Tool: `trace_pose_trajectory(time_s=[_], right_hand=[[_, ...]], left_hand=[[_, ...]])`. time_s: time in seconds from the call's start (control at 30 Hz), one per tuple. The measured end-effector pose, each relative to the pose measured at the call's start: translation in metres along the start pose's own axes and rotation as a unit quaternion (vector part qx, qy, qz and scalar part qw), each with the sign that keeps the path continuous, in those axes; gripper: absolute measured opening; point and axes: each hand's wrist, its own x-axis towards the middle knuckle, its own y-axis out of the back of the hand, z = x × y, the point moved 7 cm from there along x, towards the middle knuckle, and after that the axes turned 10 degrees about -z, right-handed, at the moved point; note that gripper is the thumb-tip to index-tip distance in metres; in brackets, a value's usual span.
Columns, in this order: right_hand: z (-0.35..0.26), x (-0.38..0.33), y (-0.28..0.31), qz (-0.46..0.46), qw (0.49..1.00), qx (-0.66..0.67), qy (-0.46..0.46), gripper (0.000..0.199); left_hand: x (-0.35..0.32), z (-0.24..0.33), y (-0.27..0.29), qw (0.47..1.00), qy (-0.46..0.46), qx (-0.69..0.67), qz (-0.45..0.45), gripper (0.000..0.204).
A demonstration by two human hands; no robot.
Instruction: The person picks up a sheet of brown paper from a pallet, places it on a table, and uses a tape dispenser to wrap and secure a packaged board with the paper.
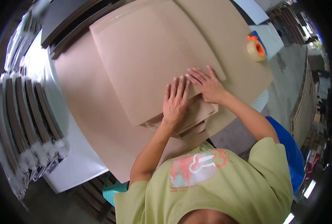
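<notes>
A large brown cardboard box [147,56], folded nearly flat, lies on a wider sheet of cardboard [84,97]. Several layered flaps [199,115] show along its near end. My left hand [176,100] rests on the near edge of its top panel, fingers stretched out and pointing away from me. Just to the right, my right hand [207,85] lies on the same edge, its fingers spread and angled toward the left hand. Both hands press on the cardboard and hold nothing. The undersides of the flaps are partly hidden by my hands.
A tape dispenser [257,48] with an orange hub sits on the sheet's far right. Plastic-wrapped stacks of brown panels [24,115] stand at the left beside a pale surface [78,149]. Dark long pieces [72,22] lie at the far left; a teal stool [112,190] is below.
</notes>
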Motion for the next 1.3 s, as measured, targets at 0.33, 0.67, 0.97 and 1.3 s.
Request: trace_pose_trajectory(time_s=[0.33,0.67,0.97,1.3], right_hand=[[-0.019,-0.115,-0.025,0.06,0.978,0.065,0.189,0.073],[0.037,-0.045,-0.051,0.35,0.912,0.199,0.082,0.036],[0.043,-0.044,-0.033,0.287,0.916,0.281,0.018,0.018],[0.052,-0.048,-0.03,0.243,0.932,0.263,-0.06,0.02]], left_hand=[[0.0,0.007,-0.008,0.997,-0.021,0.071,-0.017,0.053],[0.011,0.008,-0.003,0.993,-0.054,0.102,-0.04,0.052],[-0.066,-0.053,0.023,0.989,-0.059,0.115,-0.067,0.049],[-0.116,-0.06,0.028,0.977,-0.047,-0.012,-0.206,0.084]])
